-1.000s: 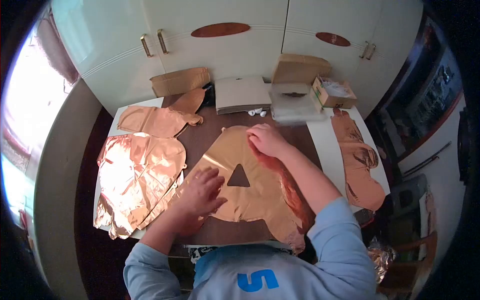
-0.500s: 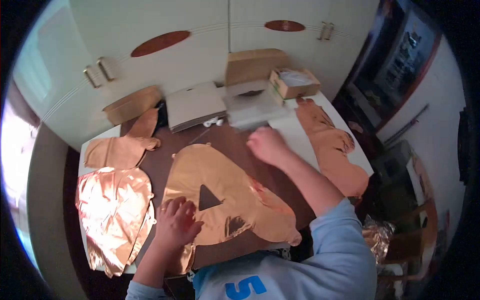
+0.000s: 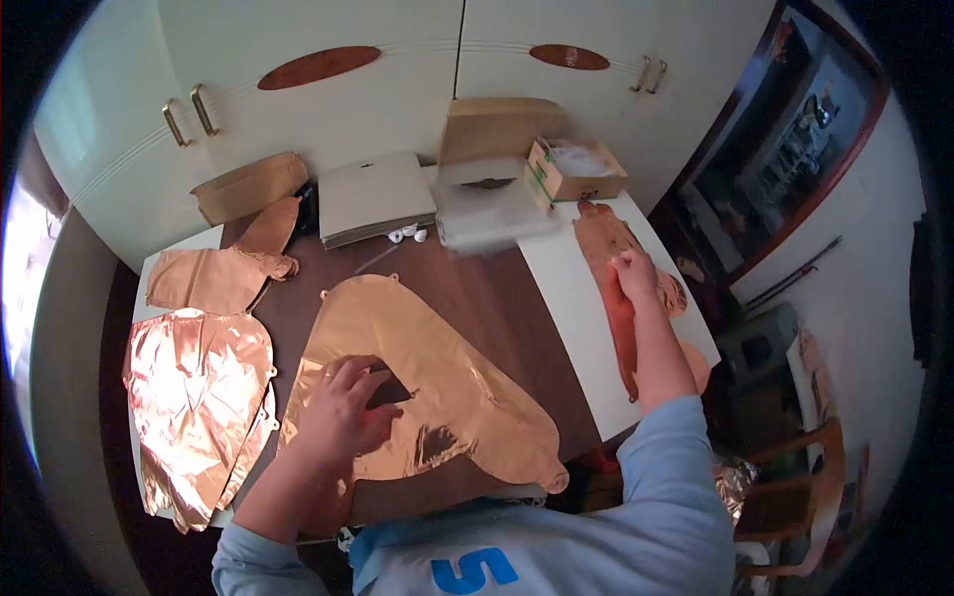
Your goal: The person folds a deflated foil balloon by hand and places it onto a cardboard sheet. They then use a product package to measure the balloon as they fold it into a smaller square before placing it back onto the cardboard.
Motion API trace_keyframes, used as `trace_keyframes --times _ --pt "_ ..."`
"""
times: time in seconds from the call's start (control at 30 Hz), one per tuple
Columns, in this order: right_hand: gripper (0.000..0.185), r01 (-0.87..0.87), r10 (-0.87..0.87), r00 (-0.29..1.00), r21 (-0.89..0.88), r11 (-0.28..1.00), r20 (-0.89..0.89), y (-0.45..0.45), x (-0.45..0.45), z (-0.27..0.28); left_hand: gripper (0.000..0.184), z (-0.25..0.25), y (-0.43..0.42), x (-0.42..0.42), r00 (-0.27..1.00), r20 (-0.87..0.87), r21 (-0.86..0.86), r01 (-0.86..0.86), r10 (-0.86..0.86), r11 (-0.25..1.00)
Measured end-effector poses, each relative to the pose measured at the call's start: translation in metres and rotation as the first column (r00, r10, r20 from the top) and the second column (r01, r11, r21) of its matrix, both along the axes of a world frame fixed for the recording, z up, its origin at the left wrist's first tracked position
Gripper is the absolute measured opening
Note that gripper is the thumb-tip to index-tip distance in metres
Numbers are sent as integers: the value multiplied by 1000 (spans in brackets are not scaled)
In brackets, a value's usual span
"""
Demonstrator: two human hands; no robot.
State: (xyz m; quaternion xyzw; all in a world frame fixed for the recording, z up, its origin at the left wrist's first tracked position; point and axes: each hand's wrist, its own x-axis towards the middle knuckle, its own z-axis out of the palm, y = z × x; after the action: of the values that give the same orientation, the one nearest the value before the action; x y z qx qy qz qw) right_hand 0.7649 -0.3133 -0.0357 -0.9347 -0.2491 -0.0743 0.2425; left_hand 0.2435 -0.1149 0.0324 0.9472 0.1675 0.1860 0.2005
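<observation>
A flat copper-coloured foil balloon [image 3: 437, 348] shaped like the letter A lies on the dark brown table surface before me. My left hand [image 3: 350, 409] rests on its left side by the triangular hole, fingers apart and slightly bent. Over at the right, my right hand [image 3: 636, 276] is closed at the upper part of another flat foil balloon [image 3: 604, 248]; whether foil is pinched in its fingers is hidden. To the left, a shiny crumpled foil balloon [image 3: 199, 397] lies below a duller foil balloon [image 3: 204, 280].
Along the back stand a grey-white flat box [image 3: 376, 197], a stack of clear plastic sleeves [image 3: 487, 214], an open cardboard box [image 3: 576, 174] and a brown carton [image 3: 248, 187]. White earbuds [image 3: 405, 234] lie before the flat box. Cabinet doors [image 3: 397, 109] rise behind; a wooden chair [image 3: 820, 487] stands right.
My right hand has moved from above the A balloon to the balloon at the right. My left hand stays on the A balloon, now nearer its hole. The view has shifted slightly.
</observation>
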Motion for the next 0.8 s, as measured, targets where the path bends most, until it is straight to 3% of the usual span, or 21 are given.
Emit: trace_keyframes --times 0.1,0.2,0.4,0.47,0.5,0.53,0.6,0.7,0.8 --pt "27 -121 121 992 0 993 -26 1 -27 24 45 3 2 10 997 38 20 74 -74 997" --pt "29 -75 76 997 46 996 -14 -3 -18 6 42 5 3 28 988 61 35 141 -143 989" --pt "28 27 -22 999 -102 994 47 -2 -8 1 35 5 -2 87 949 66 -1 308 -308 951" --pt "25 -37 35 999 -190 981 -15 0 -23 23 36 8 -8 124 931 20 -32 366 -365 930" --pt "24 -72 62 997 -231 970 -49 3 -29 31 34 3 -15 145 921 104 -6 379 -376 925" --pt "26 -67 63 998 -189 980 -28 4 -31 29 33 -4 -22 168 903 187 22 390 -387 920" --pt "31 -53 56 998 -103 993 20 -1 -32 23 31 -16 -31 215 861 192 77 465 -471 882" --pt "27 -66 68 997 -59 996 38 -6 -6 0 33 -20 -54 271 901 80 47 423 -426 905" --pt "27 -155 152 988 163 974 32 -17 14 -10 39 -34 -79 330 918 -55 95 397 -393 913"
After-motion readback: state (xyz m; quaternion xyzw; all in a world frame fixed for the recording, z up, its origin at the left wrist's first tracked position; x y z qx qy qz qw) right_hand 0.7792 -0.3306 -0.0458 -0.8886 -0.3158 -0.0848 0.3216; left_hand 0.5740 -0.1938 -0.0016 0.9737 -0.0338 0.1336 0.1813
